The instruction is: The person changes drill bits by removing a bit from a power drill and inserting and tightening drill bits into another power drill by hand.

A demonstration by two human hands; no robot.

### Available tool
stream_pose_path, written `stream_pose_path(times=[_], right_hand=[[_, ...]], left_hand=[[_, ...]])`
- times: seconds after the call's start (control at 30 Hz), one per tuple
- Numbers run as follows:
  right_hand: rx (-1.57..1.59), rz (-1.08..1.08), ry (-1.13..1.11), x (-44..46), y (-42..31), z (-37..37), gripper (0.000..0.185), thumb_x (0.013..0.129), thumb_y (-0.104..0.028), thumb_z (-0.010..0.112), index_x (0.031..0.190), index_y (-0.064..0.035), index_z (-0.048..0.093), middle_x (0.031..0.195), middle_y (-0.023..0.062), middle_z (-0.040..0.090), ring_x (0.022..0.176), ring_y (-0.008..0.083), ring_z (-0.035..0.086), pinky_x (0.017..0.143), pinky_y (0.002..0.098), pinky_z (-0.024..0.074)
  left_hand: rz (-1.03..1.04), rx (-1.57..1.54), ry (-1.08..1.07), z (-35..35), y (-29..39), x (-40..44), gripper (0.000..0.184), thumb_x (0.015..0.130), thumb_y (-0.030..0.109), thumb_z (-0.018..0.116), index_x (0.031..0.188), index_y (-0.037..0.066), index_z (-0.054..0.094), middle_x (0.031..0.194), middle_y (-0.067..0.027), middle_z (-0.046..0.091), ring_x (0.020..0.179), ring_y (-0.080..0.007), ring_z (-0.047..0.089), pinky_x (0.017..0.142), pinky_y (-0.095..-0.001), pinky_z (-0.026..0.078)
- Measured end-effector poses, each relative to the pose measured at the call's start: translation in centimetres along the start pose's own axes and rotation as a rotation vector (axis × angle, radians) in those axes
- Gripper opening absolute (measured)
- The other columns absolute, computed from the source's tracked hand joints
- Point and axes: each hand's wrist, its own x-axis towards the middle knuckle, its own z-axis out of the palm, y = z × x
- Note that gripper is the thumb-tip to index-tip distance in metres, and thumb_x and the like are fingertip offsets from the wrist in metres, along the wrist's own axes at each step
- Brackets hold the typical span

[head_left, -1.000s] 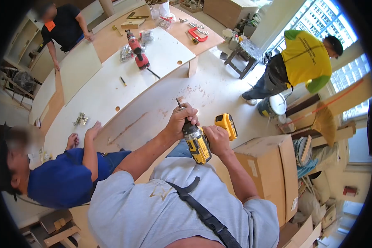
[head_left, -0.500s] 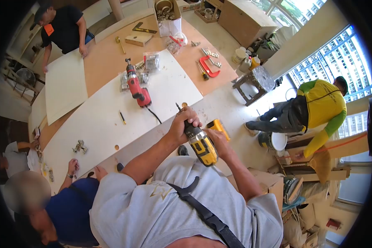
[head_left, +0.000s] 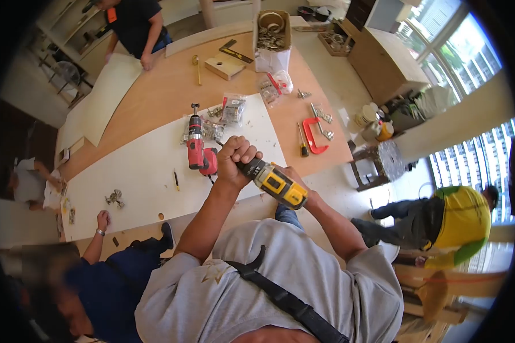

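Held between both hands, in front of the grey-shirted torso: a yellow-and-black cordless drill [head_left: 278, 186], tilted with the black chuck [head_left: 252, 168] towards the left hand [head_left: 237, 160]. Left fingers curled firmly around the chuck end, with a thin dark bit [head_left: 218, 142] just past the knuckles. Right hand [head_left: 295, 175] behind the drill body, mostly hidden; not possible to tell open from closed there.

By judgement, at the step of handling the chuck or bit rather than drilling. For any turn of the chuck, best to keep the body steady with the right hand, and the left fingers clear of the trigger and bit tip.

Just beyond the left hand, on a white curved panel [head_left: 146, 200]: a red-and-black power drill [head_left: 195, 150], a slim black-and-yellow marker [head_left: 176, 180] and clear plastic packets of metal fittings [head_left: 233, 110]. Farther off, ahead of the right hand: a red metal C-clamp [head_left: 311, 135] beside a screwdriver [head_left: 303, 147]. Farthest, beyond both hands: a pale wooden block [head_left: 225, 67] and an open white cardboard box [head_left: 272, 60] of metal pieces.
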Motion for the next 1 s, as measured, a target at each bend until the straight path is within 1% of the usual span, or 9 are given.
stream_pose_path(times=[0.27,0.43,0.6,0.7,0.77,0.87,0.9,0.93,1.0], right_hand=[[-0.582,-0.31,-0.153,5.5,7.0,-10.2,0.03,0.086,-0.019,0.061,0.114,-0.0112,0.058,0.082,0.0094,0.067,0.076,0.0299,0.069,0.066,0.0414,0.0538],[-0.723,-0.428,-0.179,7.6,10.6,-12.4,0.033,0.082,-0.021,0.065,0.113,-0.0112,0.058,0.081,0.0107,0.066,0.073,0.0325,0.068,0.066,0.0416,0.0538],[-0.128,-0.256,-0.203,8.0,10.8,-11.8,0.036,0.078,-0.021,0.07,0.108,-0.009,0.056,0.082,0.0168,0.065,0.078,0.0404,0.064,0.072,0.0437,0.0511],[0.209,0.054,-0.348,8.9,9.8,-11.1,0.032,0.083,-0.019,0.071,0.11,-0.0085,0.058,0.087,0.0133,0.065,0.084,0.0327,0.065,0.08,0.0391,0.0511],[0.164,-0.027,-0.437,9.7,8.0,-11.0,0.035,0.086,-0.018,0.072,0.116,-0.0079,0.058,0.087,0.0103,0.065,0.081,0.0264,0.064,0.08,0.0361,0.0518],[0.539,0.066,-0.472,10.5,3.4,-12.1,0.04,0.088,-0.018,0.074,0.123,-0.008,0.058,0.083,0.002,0.066,0.079,0.0131,0.061,0.077,0.0299,0.0514],[0.672,0.101,-0.467,10.6,2.5,-11.8,0.035,0.087,-0.018,0.075,0.118,-0.0075,0.061,0.083,0.002,0.066,0.078,0.0129,0.061,0.076,0.03,0.0507],[0.806,0.139,-0.461,10.7,1.9,-11.5,0.031,0.087,-0.018,0.075,0.113,-0.007,0.063,0.084,0.0019,0.066,0.077,0.0128,0.06,0.075,0.03,0.05],[0.499,0.124,-0.435,11.2,3.2,-10.6,0.024,0.085,-0.017,0.075,0.104,-0.0054,0.066,0.084,0.0024,0.066,0.076,0.0125,0.06,0.073,0.0298,0.0489]], left_hand=[[-0.029,0.151,0.718,-3.3,-3.7,8.7,0.03,0.084,0.011,0.064,0.064,0.018,0.043,0.052,0.0032,0.039,0.051,-0.0122,0.047,0.063,-0.0377,0.049],[0.04,0.241,0.827,-3.0,-5.0,11.3,0.029,0.085,0.01,0.063,0.065,0.017,0.043,0.053,0.0036,0.041,0.052,-0.0131,0.048,0.062,-0.0356,0.049],[0.127,0.098,0.597,0.3,-3.9,11.6,0.027,0.089,0.012,0.062,0.069,0.019,0.044,0.054,0.0084,0.038,0.057,-0.0092,0.048,0.071,-0.0349,0.05],[0.262,0.082,0.307,2.3,-2.7,11.5,0.03,0.092,0.012,0.06,0.067,0.019,0.044,0.054,0.0083,0.038,0.057,-0.009,0.047,0.076,-0.0348,0.049],[0.371,0.053,0.055,2.6,-1.9,11.6,0.032,0.093,0.012,0.058,0.066,0.019,0.044,0.054,0.0085,0.037,0.057,-0.0089,0.046,0.081,-0.0356,0.049],[0.464,0.017,-0.244,3.2,-0.4,12.3,0.033,0.093,0.013,0.058,0.064,0.018,0.043,0.052,0.0092,0.036,0.056,-0.0086,0.046,0.085,-0.0356,0.049],[0.47,0.036,-0.317,2.3,0.1,12.5,0.035,0.097,0.024,0.061,0.067,0.019,0.043,0.059,0.0071,0.043,0.061,-0.0114,0.049,0.091,-0.0392,0.049],[0.472,0.023,-0.263,2.6,0.1,12.5,0.032,0.097,0.029,0.061,0.071,0.018,0.047,0.066,0.0054,0.048,0.067,-0.0132,0.052,0.093,-0.041,0.049],[0.476,-0.008,-0.146,3.2,-0.2,12.4,0.03,0.098,0.04,0.061,0.079,0.017,0.054,0.078,0.0019,0.057,0.08,-0.0168,0.058,0.097,-0.0447,0.048]])
